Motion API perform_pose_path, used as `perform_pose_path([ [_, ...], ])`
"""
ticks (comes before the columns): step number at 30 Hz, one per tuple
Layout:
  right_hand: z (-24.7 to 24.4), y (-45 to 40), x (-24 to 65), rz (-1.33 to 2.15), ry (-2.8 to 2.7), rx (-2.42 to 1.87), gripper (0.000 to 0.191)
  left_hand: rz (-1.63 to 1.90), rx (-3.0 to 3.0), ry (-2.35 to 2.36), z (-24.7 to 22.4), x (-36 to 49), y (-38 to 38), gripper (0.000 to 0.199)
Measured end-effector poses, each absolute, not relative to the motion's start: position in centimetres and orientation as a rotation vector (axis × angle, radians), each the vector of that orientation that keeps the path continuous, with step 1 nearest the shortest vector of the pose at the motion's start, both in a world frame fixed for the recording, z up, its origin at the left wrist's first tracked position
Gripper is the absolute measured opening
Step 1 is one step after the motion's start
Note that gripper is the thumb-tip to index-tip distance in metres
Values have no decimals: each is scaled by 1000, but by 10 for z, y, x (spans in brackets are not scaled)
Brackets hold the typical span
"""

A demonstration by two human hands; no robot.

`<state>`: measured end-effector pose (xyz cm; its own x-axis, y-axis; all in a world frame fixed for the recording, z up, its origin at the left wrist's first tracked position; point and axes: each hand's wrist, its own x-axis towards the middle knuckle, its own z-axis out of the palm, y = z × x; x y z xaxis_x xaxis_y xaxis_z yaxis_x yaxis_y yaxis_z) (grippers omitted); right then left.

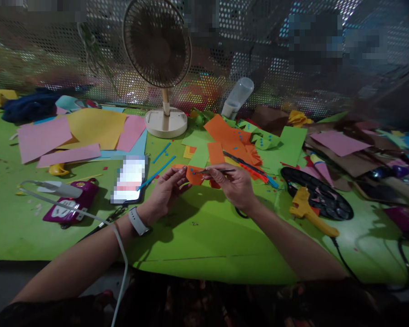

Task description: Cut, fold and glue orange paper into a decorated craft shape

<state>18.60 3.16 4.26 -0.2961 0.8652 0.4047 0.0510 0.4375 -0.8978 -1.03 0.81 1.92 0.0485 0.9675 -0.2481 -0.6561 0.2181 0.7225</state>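
My left hand (pixel 170 188) pinches the left end of a small orange paper piece (pixel 195 176) that carries blue dots. A thin pointed tool (pixel 225 170), like tweezers, is held in my right hand (pixel 233 184); its tip touches the orange piece near a blue dot. Both hands are above the green table (pixel 197 240). Just behind them lie an orange strip (pixel 214 153) and a green sheet (pixel 199 156). Thin blue strips (pixel 160 170) rest on the table to the left of the orange piece.
A phone (pixel 128 179), a purple power strip (pixel 70 204) and a white cable are at left. Behind stand a fan (pixel 166 122) and a clear bottle (pixel 237 97). At right lie a yellow glue gun (pixel 310 211) and a black palette (pixel 341 204). Coloured papers surround them.
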Motion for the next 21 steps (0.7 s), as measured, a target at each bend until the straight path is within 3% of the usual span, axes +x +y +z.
perform_pose_path([
  [21, 46, 30, 184, 1014, -1653, -801, 27, 1309, 472, 805, 18, -10, 9, 26],
])
